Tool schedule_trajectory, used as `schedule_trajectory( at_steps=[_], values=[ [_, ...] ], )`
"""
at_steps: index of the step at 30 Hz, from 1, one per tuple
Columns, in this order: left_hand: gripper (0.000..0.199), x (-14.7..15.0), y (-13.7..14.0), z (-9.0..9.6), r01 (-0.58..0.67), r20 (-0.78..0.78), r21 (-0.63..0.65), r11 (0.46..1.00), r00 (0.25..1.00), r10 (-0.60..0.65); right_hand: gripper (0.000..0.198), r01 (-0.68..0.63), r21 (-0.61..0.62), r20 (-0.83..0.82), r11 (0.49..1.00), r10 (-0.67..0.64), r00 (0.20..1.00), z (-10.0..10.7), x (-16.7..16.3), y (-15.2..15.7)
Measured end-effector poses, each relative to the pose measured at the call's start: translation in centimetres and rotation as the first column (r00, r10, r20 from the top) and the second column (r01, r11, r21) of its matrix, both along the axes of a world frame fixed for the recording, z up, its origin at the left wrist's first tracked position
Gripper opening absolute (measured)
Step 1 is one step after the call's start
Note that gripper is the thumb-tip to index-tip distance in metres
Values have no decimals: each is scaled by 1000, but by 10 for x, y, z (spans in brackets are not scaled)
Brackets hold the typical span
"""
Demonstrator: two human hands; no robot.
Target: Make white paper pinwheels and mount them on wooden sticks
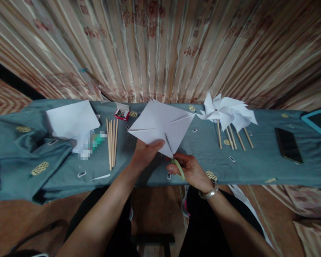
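A square of white paper (163,119) is held up over the table, turned with its corners to the sides, with slits running in from its corners. My left hand (147,153) pinches its lower left edge, thumb on top. My right hand (188,169) is closed around the light green handles of a pair of scissors (179,168). The scissors' blade lies along the paper's near corner, pointing toward the middle. On the right lie white paper pinwheels (222,110) with wooden sticks (231,137).
On the cloth-covered table (205,160) lie several loose sticks (111,142), a small red box (122,112) of metal bits, white sheets (72,119), a blurred green item (96,141) and a paper strip (101,176). Far right are a phone (288,145) and a blue-framed tablet (319,121). A curtain (155,53) hangs behind.
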State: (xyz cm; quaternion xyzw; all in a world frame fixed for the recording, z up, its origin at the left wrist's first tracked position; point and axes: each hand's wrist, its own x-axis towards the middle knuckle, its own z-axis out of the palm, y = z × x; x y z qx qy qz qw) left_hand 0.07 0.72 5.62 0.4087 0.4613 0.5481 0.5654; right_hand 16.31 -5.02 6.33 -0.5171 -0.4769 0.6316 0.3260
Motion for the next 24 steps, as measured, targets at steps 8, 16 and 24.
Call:
schedule_trajectory(
  at_steps=[8, 16, 24],
  values=[
    [34, -1, -1, 1, 4, -31, -32, 999, 1000, -5, 66, 35, -46, 24, 998, -34, 999, 1, 0, 1],
    [33, 0, -4, 3, 32, -36, -33, 999, 999, -34, 71, 44, -61, 10, 997, -43, 999, 7, -2, 2],
    [34, -1, -4, 1, 29, -31, -30, 999, 999, -30, 64, 63, -95, -6, 993, -64, 998, 9, -3, 2]
  ],
)
